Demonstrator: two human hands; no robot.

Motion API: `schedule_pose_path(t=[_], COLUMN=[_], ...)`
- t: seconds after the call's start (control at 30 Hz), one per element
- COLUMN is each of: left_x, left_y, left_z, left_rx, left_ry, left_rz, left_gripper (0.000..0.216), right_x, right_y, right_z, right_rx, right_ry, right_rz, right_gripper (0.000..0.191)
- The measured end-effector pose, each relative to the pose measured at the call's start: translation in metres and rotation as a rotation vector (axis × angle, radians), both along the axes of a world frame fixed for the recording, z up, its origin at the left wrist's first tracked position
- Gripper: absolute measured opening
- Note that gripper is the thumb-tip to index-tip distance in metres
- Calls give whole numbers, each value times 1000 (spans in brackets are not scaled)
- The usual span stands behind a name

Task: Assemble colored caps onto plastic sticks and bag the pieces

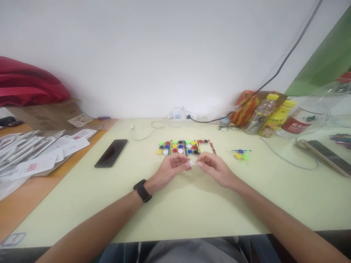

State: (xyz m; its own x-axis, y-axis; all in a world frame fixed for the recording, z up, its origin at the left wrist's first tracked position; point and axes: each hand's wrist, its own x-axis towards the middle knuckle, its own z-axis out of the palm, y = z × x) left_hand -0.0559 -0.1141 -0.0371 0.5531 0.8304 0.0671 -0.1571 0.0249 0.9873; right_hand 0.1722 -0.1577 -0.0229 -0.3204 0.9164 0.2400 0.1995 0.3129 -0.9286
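Note:
My left hand (177, 164) and my right hand (214, 167) meet over the middle of the table, thumbs and fingertips pinched. Between them is a small white piece (193, 163), blurred and partly covered by the fingers; its exact shape I cannot make out. Both hands' fingertips seem to touch it. Just beyond lie rows of small round discs, among them a blue disc (189, 145), with red, yellow, green, black and white ones. Thin coloured sticks stand between the groups, and a red stick (212, 146) lies at their right end. A black watch (143, 190) is on my left wrist.
Further right lies a small cluster of blue, yellow and green pieces (240, 155). A black phone (111, 153) is at left, near stacked papers (33, 157). Bottles (276, 118), glasses (229, 128), a cable (290, 166) and another phone (330, 157) occupy the right side.

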Motion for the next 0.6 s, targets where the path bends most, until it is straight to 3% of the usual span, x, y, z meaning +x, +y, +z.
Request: schedule_pose_path(t=[0.03, 0.13, 0.2, 0.23, 0.33, 0.4, 0.6], left_x=[0, 0, 0, 0, -1, -1, 1], left_y=[0, 0, 1, 1, 2, 2, -1], left_z=[0, 0, -1, -2, -4, -4, 1], left_rx=[-4, -5, -3, 0, 10, 11, 19], left_ry=[3, 3, 3, 4, 0, -8, 14], left_rz=[3, 23, 32, 35, 41, 41, 14], left_gripper=[31, 31, 32, 32, 33, 32, 32], right_x=[-2, -4, -3, -1, 5, 6, -5], right_y=[0, 0, 2, 3, 5, 5, 0], right_z=[-2, -6, -8, -8, -7, -5, 0], right_rx=[-12, -51, -95, -132, -221, -223, -206], right_ry=[40, 120, 148, 153, 158, 173, 196], right_rz=[-25, -112, -125, -77, 141, 179, 66], right_gripper=[32, 58, 42, 29, 58, 65, 34])
